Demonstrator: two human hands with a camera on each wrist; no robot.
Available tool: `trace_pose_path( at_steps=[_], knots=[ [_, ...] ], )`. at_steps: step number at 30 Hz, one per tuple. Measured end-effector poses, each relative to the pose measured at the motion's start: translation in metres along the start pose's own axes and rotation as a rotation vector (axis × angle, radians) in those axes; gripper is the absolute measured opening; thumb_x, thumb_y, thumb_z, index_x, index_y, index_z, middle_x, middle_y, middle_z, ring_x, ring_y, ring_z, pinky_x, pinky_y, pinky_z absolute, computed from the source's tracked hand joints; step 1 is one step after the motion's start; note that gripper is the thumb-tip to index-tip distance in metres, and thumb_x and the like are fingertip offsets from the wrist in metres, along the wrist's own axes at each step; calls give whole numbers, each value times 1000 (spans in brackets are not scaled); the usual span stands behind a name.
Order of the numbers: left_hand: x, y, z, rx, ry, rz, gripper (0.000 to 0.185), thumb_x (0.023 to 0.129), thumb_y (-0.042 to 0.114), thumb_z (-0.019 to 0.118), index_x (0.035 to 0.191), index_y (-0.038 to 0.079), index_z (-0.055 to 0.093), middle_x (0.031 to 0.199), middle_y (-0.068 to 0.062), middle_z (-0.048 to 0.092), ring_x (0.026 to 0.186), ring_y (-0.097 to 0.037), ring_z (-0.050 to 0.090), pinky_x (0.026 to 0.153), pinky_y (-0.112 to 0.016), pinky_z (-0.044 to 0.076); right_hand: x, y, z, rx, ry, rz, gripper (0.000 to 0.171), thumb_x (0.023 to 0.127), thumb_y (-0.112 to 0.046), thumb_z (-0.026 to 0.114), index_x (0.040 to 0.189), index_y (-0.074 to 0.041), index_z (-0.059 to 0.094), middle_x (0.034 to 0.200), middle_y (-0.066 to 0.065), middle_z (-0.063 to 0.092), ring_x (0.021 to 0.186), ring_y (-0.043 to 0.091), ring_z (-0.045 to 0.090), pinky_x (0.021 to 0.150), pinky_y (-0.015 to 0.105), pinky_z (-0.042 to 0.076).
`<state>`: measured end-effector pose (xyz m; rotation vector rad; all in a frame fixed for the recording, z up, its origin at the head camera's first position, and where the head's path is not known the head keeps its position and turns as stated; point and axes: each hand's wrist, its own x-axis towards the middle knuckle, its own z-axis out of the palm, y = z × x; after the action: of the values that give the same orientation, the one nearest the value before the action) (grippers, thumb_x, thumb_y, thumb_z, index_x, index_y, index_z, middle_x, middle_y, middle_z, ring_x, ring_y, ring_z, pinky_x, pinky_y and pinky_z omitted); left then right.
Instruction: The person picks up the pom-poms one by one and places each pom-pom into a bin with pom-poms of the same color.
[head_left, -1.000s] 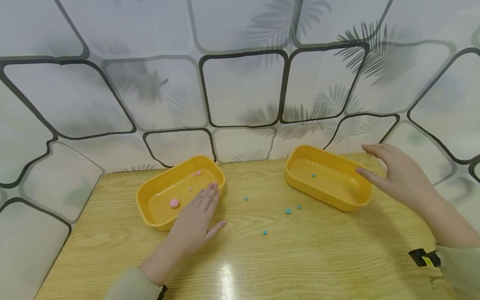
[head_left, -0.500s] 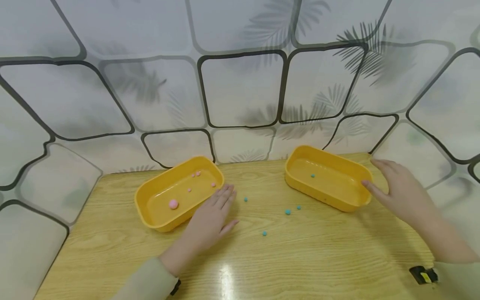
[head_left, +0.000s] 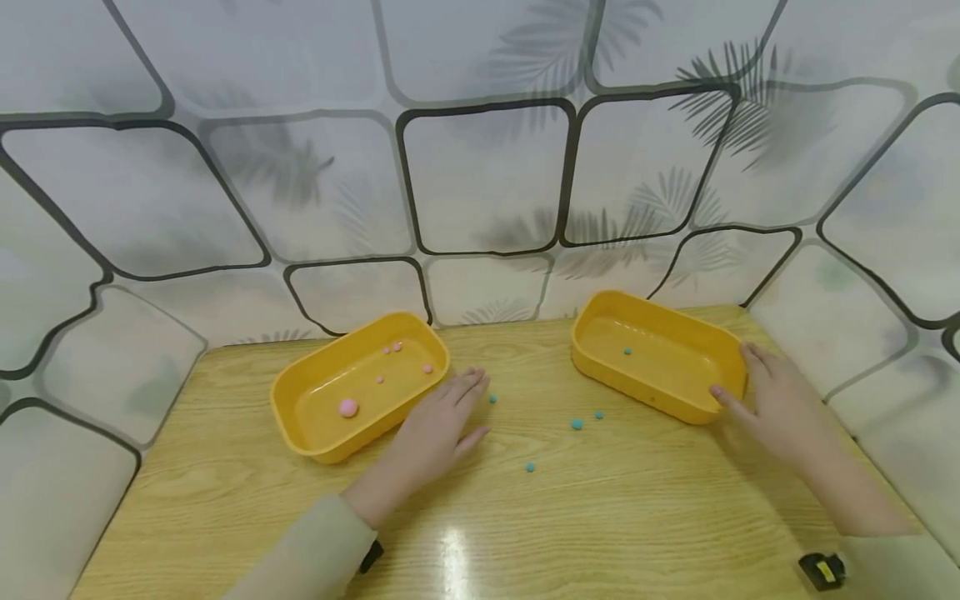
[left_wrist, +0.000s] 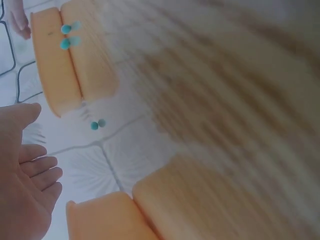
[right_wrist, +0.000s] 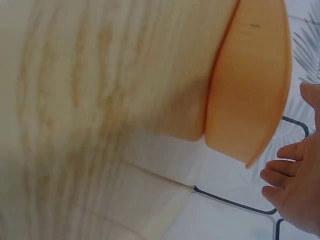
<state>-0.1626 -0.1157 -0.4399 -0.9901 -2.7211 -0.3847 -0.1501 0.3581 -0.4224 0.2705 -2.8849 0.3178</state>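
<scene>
My left hand [head_left: 438,429] hovers beside the right end of the left yellow tray [head_left: 322,450], fingers straight and holding nothing. Pink balls lie inside that tray, the largest a pink ball [head_left: 348,407] at its left end. At the right end of the second yellow tray [head_left: 637,393], my right hand [head_left: 780,412] has its fingers extended, thumb near the rim; whether it touches cannot be told. A small blue ball [head_left: 627,352] lies in this tray. In the right wrist view the right hand [right_wrist: 297,182] appears apart from the orange-looking tray wall [right_wrist: 250,80].
Several blue balls lie loose on the wooden table [head_left: 600,525] between the trays, among them a larger blue ball [head_left: 577,424] and a blue ball [head_left: 530,467] nearer the front. One blue ball [head_left: 492,399] is just past my left fingertips. A patterned wall [head_left: 487,183] stands behind the table.
My left hand has moved right, from over the left tray's edge to beside it, and a pink ball at that end now shows. My right hand has come down closer to the right tray's end.
</scene>
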Motion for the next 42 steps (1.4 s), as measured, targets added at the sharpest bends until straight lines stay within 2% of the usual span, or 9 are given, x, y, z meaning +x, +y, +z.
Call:
trace_pose_path(
  at_steps=[4,9,13,17,22,26,31,34,42],
  knots=[
    [6,1,4,-86,-18,-38,66,99,29,77,153,-1,53,159,-19,55,145,-34,56,120,-48,49,-3,2,10,29,-23,11,88,111,-44,54,157,24,21,159,51,24,142,70,31,123,76,24],
    [15,2,10,-184,-46,-83,63,100,27,76,153,0,54,157,-18,56,143,-36,58,120,-50,49,-4,2,17,59,-36,34,91,113,-45,48,159,23,11,165,49,10,152,67,18,132,69,9],
    [22,1,17,-260,-78,-130,63,100,25,76,154,0,53,157,-19,56,144,-37,57,122,-51,47,-3,0,20,75,-50,44,92,113,-47,45,159,23,7,166,48,4,155,64,12,133,65,3],
    [29,-2,25,-388,-103,-213,62,100,21,76,154,2,53,157,-18,56,146,-37,54,125,-51,43,1,-2,21,103,-64,51,92,113,-47,44,159,24,6,166,48,2,156,64,10,134,64,1],
    [34,-5,33,-568,-80,-311,57,98,12,76,151,0,56,152,-20,60,143,-38,57,123,-52,46,7,-4,23,124,-79,65,92,114,-47,43,159,23,5,167,46,-1,157,62,6,134,63,-1],
    [36,-8,40,-648,-44,-359,53,97,8,76,146,-2,60,146,-20,65,138,-38,60,120,-52,48,9,-5,26,119,-78,69,92,114,-48,41,159,24,5,167,46,-2,158,62,3,134,64,-2],
    [38,-9,46,-706,18,-417,46,96,3,76,140,-3,64,135,-18,71,127,-35,67,113,-49,54,8,-6,28,118,-76,84,94,114,-49,40,157,26,6,166,48,-2,157,63,0,132,67,-3],
    [39,-10,49,-711,48,-425,44,94,-1,77,136,-4,67,127,-18,74,119,-34,69,107,-46,58,8,-6,29,125,-94,98,94,114,-50,39,157,27,5,166,48,-4,157,63,-2,132,68,-4],
    [41,-10,51,-646,81,-416,36,92,-5,78,127,-4,72,116,-16,75,106,-28,70,94,-41,62,9,-6,30,129,-109,98,93,114,-50,37,157,27,5,166,48,-6,158,62,-3,132,67,-5]
  ],
)
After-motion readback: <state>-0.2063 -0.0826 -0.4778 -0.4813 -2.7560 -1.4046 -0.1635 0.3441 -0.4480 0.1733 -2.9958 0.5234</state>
